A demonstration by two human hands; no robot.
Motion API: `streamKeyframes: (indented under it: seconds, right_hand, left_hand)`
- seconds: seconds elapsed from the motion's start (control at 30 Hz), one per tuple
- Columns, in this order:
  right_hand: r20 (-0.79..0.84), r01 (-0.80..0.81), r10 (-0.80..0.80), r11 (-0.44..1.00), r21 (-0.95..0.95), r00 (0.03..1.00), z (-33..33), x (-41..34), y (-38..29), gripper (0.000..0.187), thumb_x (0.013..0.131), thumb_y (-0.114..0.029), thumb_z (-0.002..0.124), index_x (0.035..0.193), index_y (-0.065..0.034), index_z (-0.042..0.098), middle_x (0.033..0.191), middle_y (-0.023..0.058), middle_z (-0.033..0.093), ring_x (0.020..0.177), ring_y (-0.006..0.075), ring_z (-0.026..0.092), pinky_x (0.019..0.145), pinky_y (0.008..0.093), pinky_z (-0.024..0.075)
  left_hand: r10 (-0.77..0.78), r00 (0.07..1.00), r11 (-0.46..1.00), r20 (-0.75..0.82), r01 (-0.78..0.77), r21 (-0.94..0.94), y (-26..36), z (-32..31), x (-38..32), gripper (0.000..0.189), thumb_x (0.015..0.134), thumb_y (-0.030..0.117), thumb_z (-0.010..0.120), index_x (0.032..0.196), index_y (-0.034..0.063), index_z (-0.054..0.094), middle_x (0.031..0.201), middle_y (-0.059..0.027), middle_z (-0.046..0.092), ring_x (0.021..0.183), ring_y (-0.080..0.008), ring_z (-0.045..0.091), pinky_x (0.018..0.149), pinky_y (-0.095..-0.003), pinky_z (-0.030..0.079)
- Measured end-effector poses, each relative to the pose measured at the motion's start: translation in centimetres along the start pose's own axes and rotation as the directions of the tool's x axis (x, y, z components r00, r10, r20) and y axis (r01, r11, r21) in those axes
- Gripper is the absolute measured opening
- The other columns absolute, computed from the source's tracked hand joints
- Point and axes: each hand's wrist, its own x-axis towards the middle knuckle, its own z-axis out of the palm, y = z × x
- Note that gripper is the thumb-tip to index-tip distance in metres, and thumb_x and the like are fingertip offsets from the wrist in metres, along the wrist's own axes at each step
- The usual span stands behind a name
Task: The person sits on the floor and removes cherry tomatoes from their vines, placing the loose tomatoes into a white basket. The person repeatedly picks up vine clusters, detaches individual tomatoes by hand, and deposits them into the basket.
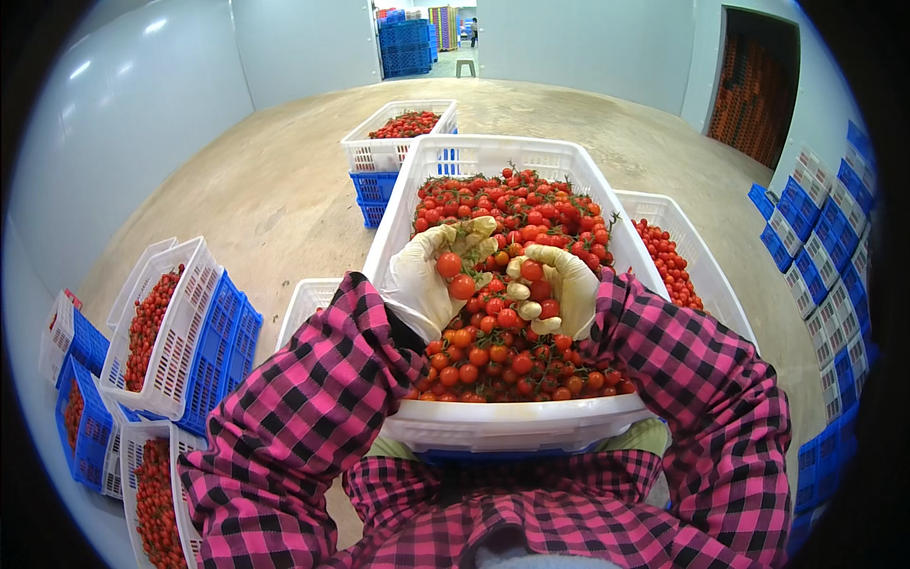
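Note:
A white plastic crate [515, 412] heaped with red and orange cherry tomatoes [483, 355], some with green stems, stands right before me. Both my hands wear pale, stained gloves and are over the heap, near its middle. My left hand [437, 274] is cupped, palm up, with cherry tomatoes [462, 286] in its palm. Facing it, my right hand [558, 291] curls its fingers around several more cherry tomatoes [531, 269]. The two hands are a little apart, with loose tomatoes showing between and below them.
More white crates of tomatoes stand beyond [398, 151], at the right [718, 291] and at the left [170, 327], some on blue crates [220, 355]. Stacked blue and white crates [817, 242] line the right wall. A small stool [466, 64] and a distant person [474, 32] are at the doorway.

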Motion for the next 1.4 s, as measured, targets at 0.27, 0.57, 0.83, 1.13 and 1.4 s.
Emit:
streamKeyframes:
  seconds: [0.27, 0.57, 0.83, 1.13, 1.4]
  right_hand:
    - [0.051, 0.386, -0.389, 0.872, -0.302, 0.920, 2.9, -1.0, 0.8, 0.020, 0.084, -0.008, 0.055, 0.103, -0.0046, 0.058, 0.082, 0.0061, 0.061, 0.059, 0.0121, 0.058, 0.038, 0.0231, 0.0448]
    - [0.231, 0.559, -0.777, 0.180, -0.809, 0.585, 3.4, 1.7, 2.4, 0.037, 0.076, -0.006, 0.070, 0.109, -0.0055, 0.054, 0.098, 0.0033, 0.057, 0.082, 0.0114, 0.058, 0.061, 0.0232, 0.0498]
    - [0.439, 0.602, -0.785, -0.108, -0.792, 0.437, 2.5, 2.0, 2.6, 0.033, 0.073, -0.001, 0.066, 0.104, -0.0034, 0.057, 0.098, 0.0108, 0.057, 0.090, 0.0249, 0.058, 0.082, 0.0305, 0.0468]
    - [-0.144, 0.306, -0.331, 0.937, -0.169, 0.933, 0.1, 1.3, -0.4, 0.035, 0.081, -0.018, 0.063, 0.113, -0.0166, 0.050, 0.089, 0.0021, 0.056, 0.066, 0.0130, 0.056, 0.043, 0.0203, 0.0386]
    - [-0.090, 0.311, -0.324, 0.941, -0.131, 0.942, -1.5, 2.1, 0.2, 0.029, 0.083, -0.016, 0.060, 0.110, -0.0147, 0.050, 0.085, 0.0025, 0.056, 0.066, 0.0121, 0.055, 0.041, 0.0194, 0.0366]
  left_hand:
    - [-0.053, 0.999, 0.995, 0.004, 0.053, -0.081, -0.6, -0.1, 0.6, 0.038, 0.097, 0.025, 0.032, 0.122, 0.0012, 0.047, 0.118, -0.0148, 0.054, 0.106, -0.0295, 0.055, 0.082, -0.0416, 0.050]
    - [-0.034, 0.999, 0.997, -0.041, 0.030, -0.078, -2.4, 0.4, 1.7, 0.031, 0.097, 0.024, 0.037, 0.122, 0.0100, 0.048, 0.104, -0.0123, 0.058, 0.089, -0.0267, 0.059, 0.076, -0.0412, 0.052]
    - [-0.004, 0.994, 0.993, -0.114, -0.010, -0.116, -3.4, 0.1, 2.5, 0.026, 0.095, 0.026, 0.044, 0.111, 0.0101, 0.057, 0.098, -0.0050, 0.059, 0.081, -0.0167, 0.057, 0.069, -0.0297, 0.050]
    - [0.012, 0.991, 0.999, -0.135, -0.007, 0.036, -2.4, 0.3, 1.5, 0.031, 0.097, 0.025, 0.036, 0.120, 0.0072, 0.048, 0.120, -0.0119, 0.053, 0.110, -0.0241, 0.050, 0.094, -0.0446, 0.039]
    - [-0.031, 0.999, 0.996, 0.037, 0.028, 0.088, -2.0, 0.1, 0.4, 0.035, 0.096, 0.026, 0.041, 0.124, 0.0074, 0.049, 0.118, -0.0065, 0.056, 0.109, -0.0189, 0.051, 0.095, -0.0408, 0.040]
